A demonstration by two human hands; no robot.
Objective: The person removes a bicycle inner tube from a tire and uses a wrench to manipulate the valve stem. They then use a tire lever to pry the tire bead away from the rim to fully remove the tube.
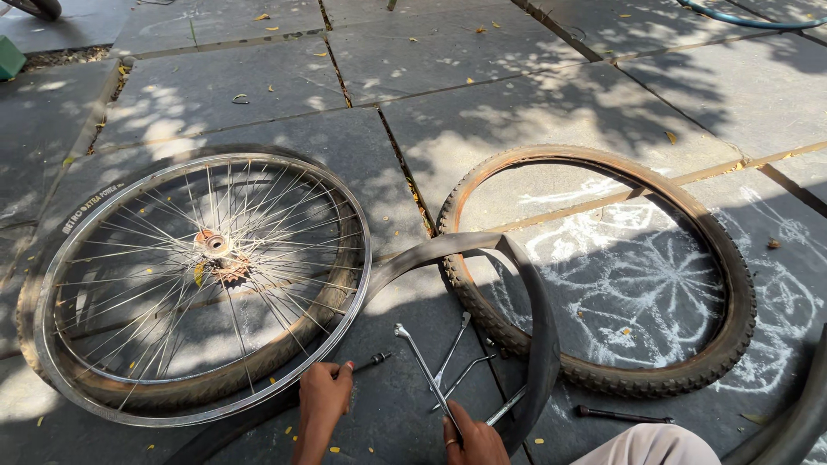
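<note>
white printed label on tyre [93, 201] sidewall, left

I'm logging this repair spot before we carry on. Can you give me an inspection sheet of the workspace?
Surface: stone paving, sun-dappled, chalk pattern at right.
Job's things: spoked wheel lying in a tyre; inner tube; loose tyre.
Clutter: tyre levers, dark tool, fallen leaves.
Grips: left hand touches the wheel rim; right hand holds a metal wrench.
Cables: blue hose.
Surroundings: green object, far left.
</note>
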